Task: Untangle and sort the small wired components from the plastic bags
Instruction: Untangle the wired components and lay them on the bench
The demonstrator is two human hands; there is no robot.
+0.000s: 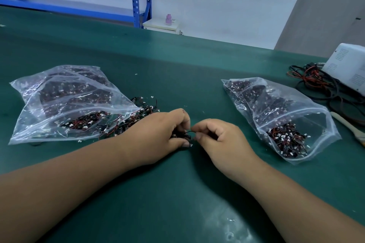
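Landmark: left bag [59, 104], lying flat on the green desk [177, 61], mouth open toward you.

- Loose pile [141, 114] of red/black wired components spills from that bag's mouth. Your hands work just right of the mouth.
- Left hand [158, 134]: curled round a small dark clump [180, 136], pressed low to the desk.
- Right hand [219, 140]: thumb + forefinger pinch one thin black lead [190, 131] coming out of the clump. Other fingers are tucked in.
- Right bag [280, 116]: well apart from left bag, beyond both hands, also open w/ components at its mouth. Can't tell which bag is the sorted one.

Risks from here (judgement):
1. Lead looks taut between the hands. Pull straight and hard → the knot prob. tightens, or the wire tears from its white connector. Loosen the clump before you draw.
2. Left forearm lies right beside the pile at the left bag's mouth. A sideways jerk could sweep pieces back into a tangle or off the desk.
3. The clump is mostly hidden under your left fingers, so you can't see what else is hooked. A second piece may ride along w/ the lead.
4. White specks lie on the desk around the left bag. Poss. shed connectors, too small to tell.
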